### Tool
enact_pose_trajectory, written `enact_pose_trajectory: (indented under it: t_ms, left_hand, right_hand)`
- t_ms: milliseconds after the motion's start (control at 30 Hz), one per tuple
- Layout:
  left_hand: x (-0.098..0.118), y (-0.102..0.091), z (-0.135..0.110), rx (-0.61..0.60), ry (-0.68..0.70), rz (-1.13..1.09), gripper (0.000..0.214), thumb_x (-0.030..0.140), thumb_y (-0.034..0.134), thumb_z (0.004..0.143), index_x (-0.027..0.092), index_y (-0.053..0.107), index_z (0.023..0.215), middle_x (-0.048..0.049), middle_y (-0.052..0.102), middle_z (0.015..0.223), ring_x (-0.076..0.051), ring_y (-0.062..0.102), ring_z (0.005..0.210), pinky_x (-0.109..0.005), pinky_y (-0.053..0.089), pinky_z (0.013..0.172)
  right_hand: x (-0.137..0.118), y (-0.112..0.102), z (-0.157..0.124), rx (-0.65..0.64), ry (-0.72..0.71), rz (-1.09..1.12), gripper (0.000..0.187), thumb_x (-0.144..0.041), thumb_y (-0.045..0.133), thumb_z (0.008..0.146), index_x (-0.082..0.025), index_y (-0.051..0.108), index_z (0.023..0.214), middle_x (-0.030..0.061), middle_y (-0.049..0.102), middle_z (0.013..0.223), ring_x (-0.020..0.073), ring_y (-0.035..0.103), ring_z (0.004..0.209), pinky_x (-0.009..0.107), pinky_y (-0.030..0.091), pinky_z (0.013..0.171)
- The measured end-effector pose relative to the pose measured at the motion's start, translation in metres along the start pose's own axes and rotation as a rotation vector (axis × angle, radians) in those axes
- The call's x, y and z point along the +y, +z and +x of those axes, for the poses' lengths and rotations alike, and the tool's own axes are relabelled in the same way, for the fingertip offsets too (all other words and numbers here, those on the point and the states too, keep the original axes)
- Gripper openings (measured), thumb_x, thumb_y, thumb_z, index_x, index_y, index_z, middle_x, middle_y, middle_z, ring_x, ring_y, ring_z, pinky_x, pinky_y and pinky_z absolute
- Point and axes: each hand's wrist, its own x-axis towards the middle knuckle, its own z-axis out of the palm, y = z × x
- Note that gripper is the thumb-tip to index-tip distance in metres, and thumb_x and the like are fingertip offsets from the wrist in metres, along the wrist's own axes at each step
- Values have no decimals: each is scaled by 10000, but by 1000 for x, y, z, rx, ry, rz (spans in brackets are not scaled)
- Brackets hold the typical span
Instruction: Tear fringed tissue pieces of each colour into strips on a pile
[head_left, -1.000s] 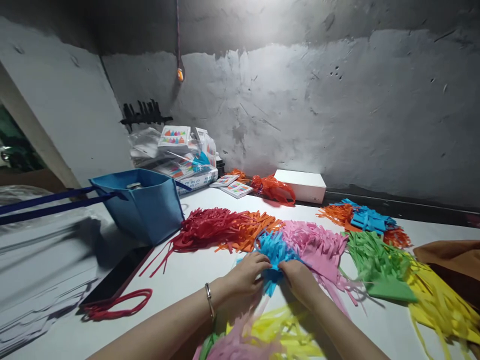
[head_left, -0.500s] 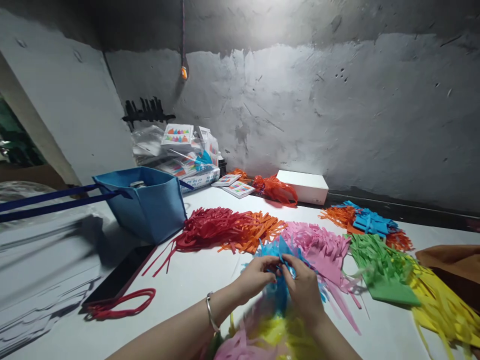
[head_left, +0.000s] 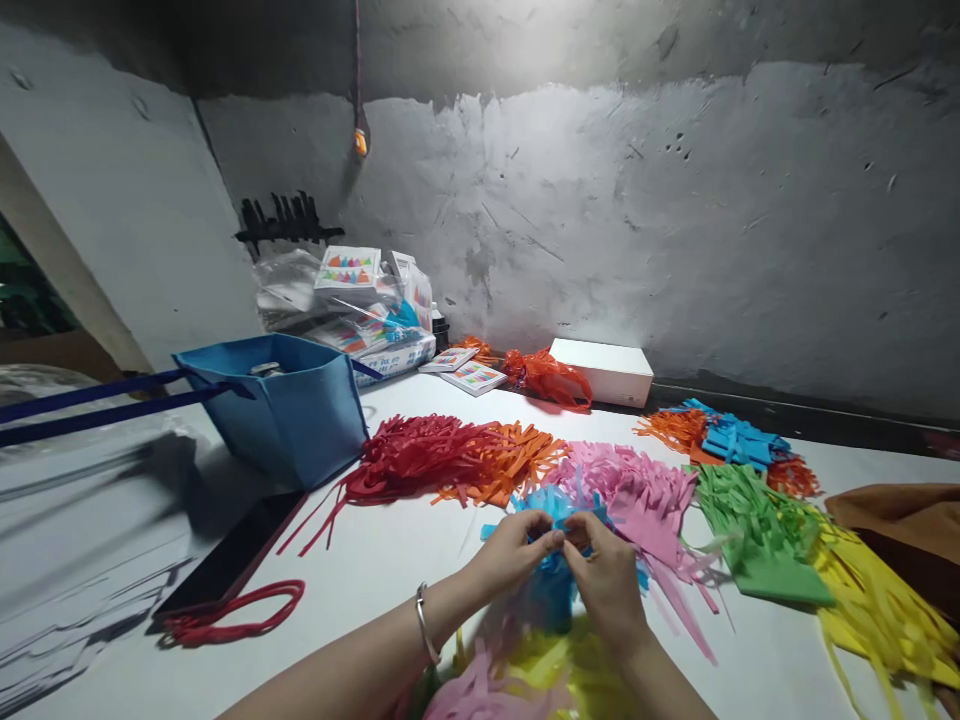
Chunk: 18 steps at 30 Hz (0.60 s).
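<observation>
My left hand and my right hand meet at the middle front of the table, thumbs and fingertips pinched close together. Between them is blue fringed paper, cut into thin strips like a tassel; the exact spot gripped is partly hidden by my fingers. Just beyond lies pink fringed paper. Closer to me, below my hands, sit yellow fringed paper and loose pink strips. A silver bangle circles my left wrist.
Red and orange fringe bundles lie behind, left of centre. Green and yellow bundles lie right. A blue bag, a dark flat device with a red cord, and a white box stand around.
The blue piece that stood up between my fingertips has folded down, and my fingertips have drawn closer together. The whole view has shifted slightly.
</observation>
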Motion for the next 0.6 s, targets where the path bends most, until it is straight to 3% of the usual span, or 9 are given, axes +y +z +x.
enact_pose_trajectory:
  t_ms: [200, 333, 467, 600]
  left_hand:
    - [-1, -5, -1, -98, 68, 124, 474, 648, 613, 842, 177, 655, 872, -17, 613, 838, -198, 543, 789, -287, 411, 704]
    - [1, -6, 0, -172, 113, 173, 454, 637, 662, 811, 184, 636, 812, -10, 604, 856, -197, 537, 802, -291, 418, 734]
    - [3, -7, 4, -199, 102, 202, 431, 598, 582, 882, 179, 628, 792, 7, 582, 759, -180, 523, 743, -260, 392, 653]
    - [7, -11, 4, -215, 99, 228, 386, 538, 556, 913, 171, 661, 855, 5, 615, 757, -174, 542, 726, -248, 400, 626]
  right_hand:
    - [4, 0, 3, -52, 96, 110, 155, -241, 671, 731, -214, 630, 877, -23, 655, 719, 171, 627, 684, 294, 475, 662]
    - [20, -2, 11, -153, 189, 247, 244, -348, 764, 810, -180, 601, 879, -75, 584, 649, 118, 599, 595, 268, 499, 608]
    - [32, -9, 15, -274, 197, 340, 287, -435, 711, 900, -163, 623, 915, -45, 634, 732, 122, 647, 654, 301, 558, 664]
    - [26, -22, 12, -316, 131, 313, 272, -405, 714, 872, -167, 621, 965, -2, 685, 854, 164, 691, 801, 341, 570, 749]
